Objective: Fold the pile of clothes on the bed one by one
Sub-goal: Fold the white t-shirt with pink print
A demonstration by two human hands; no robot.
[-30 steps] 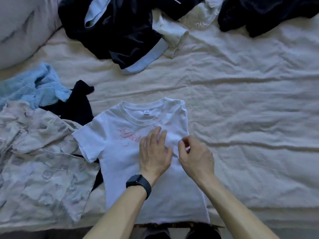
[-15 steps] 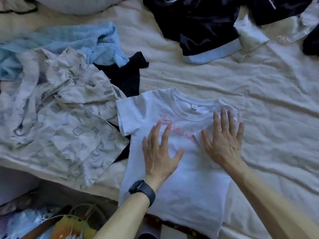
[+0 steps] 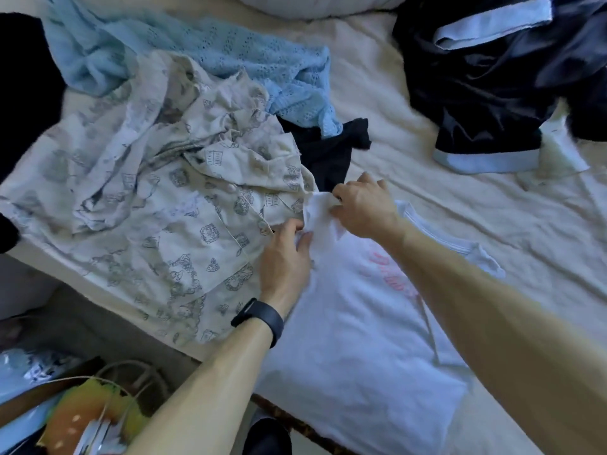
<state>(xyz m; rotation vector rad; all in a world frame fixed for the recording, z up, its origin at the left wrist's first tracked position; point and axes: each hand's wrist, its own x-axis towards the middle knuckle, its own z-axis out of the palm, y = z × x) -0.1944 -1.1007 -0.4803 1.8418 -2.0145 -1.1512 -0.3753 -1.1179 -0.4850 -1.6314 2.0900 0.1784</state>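
The white T-shirt lies face up on the bed, its lower hem close to the mattress edge nearest the person. Both hands work on one sleeve, bunched at the shirt's side. The right hand pinches the sleeve's upper part between thumb and fingers. The left hand has its fingers curled onto the cloth just below.

The main risk is the neighbour. The sleeve touches the hem of the patterned pyjama top, and a black garment lies just beyond. A hasty pull inward could catch either one and drag it into the fold.

The second risk is the shirt itself. The opposite side seems already turned in along a crease. Because the right forearm crosses the chest, a sideways tug could shift the body and open that crease or rumple the print.

The third risk is the bed edge. With so little mattress below the hem, a pull toward the person could slide the shirt off. Lifting the sleeve clear before laying it flat would likely avoid all three.
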